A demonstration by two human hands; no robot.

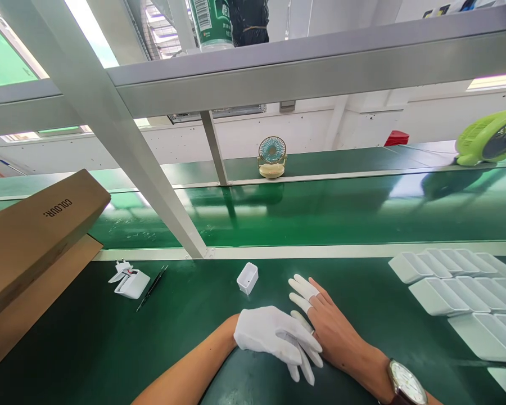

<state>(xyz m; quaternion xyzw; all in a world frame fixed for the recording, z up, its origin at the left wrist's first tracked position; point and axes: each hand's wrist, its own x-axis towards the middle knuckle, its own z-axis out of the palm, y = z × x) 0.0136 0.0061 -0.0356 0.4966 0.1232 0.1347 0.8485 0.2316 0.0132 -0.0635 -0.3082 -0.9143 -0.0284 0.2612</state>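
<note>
From my end: dark-green flat table (194, 304); white-gloved left hand (274, 337), loosely open, overlapping bare right hand (335, 326), spread in white stretchy finger covers (306, 288); small white open-top rectangular box (243, 286) beyond. Probably hand-readying; grabbing it would need my 2 hands apart.

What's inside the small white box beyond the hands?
Small white box: pale inner walls show, no distinct item I can make out. Part of its floor looks covered by the near wall.

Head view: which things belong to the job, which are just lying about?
Probably the job's, on the near bench:
small white box near the left hand
white containers, right
thin black tool

Probably lying about, farther off:
small round fan
green fan
bottle
</note>
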